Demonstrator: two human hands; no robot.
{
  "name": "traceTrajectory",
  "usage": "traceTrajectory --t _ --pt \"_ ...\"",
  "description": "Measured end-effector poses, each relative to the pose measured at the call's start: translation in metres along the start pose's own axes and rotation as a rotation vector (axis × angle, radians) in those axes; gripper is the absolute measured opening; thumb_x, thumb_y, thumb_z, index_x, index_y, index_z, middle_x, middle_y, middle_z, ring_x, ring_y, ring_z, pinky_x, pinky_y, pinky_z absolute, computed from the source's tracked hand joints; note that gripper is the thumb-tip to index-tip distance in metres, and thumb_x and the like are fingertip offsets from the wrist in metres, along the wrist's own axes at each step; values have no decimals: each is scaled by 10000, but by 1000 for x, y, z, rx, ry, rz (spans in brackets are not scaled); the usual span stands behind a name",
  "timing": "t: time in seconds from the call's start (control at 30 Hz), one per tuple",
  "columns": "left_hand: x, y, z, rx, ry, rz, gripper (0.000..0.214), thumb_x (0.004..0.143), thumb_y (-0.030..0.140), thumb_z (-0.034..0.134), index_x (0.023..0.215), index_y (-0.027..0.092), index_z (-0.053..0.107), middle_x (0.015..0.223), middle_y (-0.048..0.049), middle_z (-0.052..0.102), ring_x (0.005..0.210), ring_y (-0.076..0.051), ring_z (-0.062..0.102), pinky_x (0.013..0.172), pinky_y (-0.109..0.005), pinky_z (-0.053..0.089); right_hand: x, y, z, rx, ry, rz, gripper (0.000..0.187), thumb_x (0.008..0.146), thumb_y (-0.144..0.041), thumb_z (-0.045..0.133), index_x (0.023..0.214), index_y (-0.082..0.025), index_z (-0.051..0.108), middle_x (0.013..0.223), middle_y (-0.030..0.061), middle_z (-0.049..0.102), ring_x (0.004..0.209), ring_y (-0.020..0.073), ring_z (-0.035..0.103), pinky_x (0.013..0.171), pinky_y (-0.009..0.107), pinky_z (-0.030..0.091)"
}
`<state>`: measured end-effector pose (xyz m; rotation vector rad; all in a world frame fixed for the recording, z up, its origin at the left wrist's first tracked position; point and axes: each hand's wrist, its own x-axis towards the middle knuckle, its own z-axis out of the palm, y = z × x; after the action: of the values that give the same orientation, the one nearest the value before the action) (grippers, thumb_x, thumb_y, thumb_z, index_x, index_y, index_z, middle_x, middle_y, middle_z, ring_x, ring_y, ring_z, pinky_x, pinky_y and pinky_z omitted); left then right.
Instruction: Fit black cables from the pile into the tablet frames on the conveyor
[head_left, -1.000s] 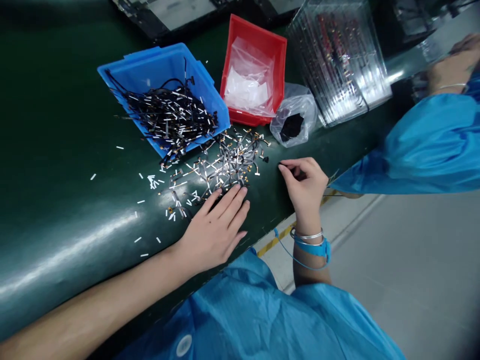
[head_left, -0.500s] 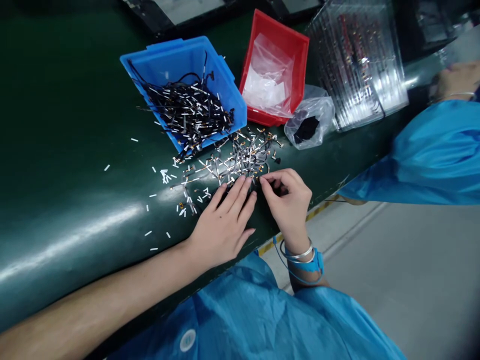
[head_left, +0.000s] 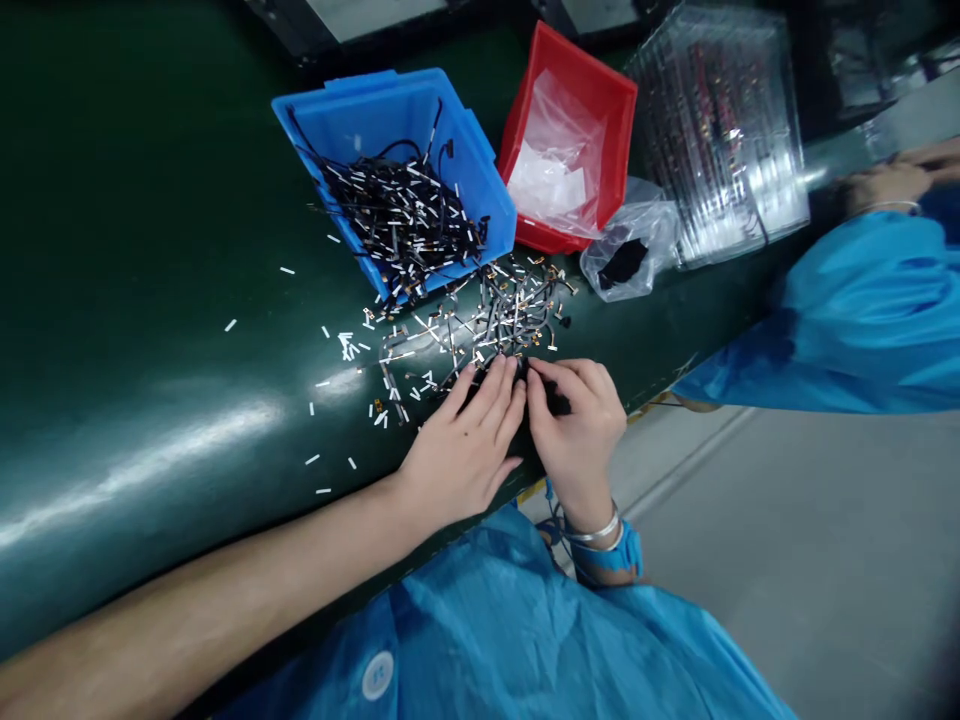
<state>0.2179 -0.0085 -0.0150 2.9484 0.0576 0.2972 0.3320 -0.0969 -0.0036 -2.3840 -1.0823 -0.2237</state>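
The right hand (head_left: pixel 577 430) has closed in beside the left hand (head_left: pixel 465 450) since the earlier frame. Beyond them stand a blue bin (head_left: pixel 352 95) of tangled cables, a red bin (head_left: pixel 546 238), a crinkled clear bag (head_left: pixel 637 255) and ribbed clear trays (head_left: pixel 720 140) — a co-worker's sleeve (head_left: pixel 862 320) at right. The loose cables (head_left: pixel 495 310), thin, black and white-tagged, lie on the glossy green mat (head_left: pixel 165 380) at both hands' fingertips. Left hand flat, fingers extended; right curled, fingertips pinched — grip hidden.
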Motion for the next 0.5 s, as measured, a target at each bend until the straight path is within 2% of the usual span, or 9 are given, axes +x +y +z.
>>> traceTrajectory --t 0.17,0.27,0.5 --pt "-1 1 1 23 -1 -2 668 940 444 394 1390 -49 409 1474 -229 394 1395 -320 339 1161 -449 224 -12 -8 -7 -80 -83 -7 275 922 -251 465 1034 -176 705 819 69 660 773 199 568 691 341 473" --pt "-1 2 1 40 6 1 659 944 430 377 1383 -60 418 1468 -235 400 1389 -324 349 1157 -443 234 -16 -12 -10 -108 -121 19 299 929 -266 447 1079 -197 696 833 67 661 781 202 571 696 345 471" --pt "0 0 2 30 -27 23 655 942 398 369 1386 -81 402 1474 -249 380 1390 -334 341 1160 -445 228 -20 -17 -5 -142 -119 45 337 928 -258 418 1126 -224 688 811 60 642 775 198 567 681 328 460"
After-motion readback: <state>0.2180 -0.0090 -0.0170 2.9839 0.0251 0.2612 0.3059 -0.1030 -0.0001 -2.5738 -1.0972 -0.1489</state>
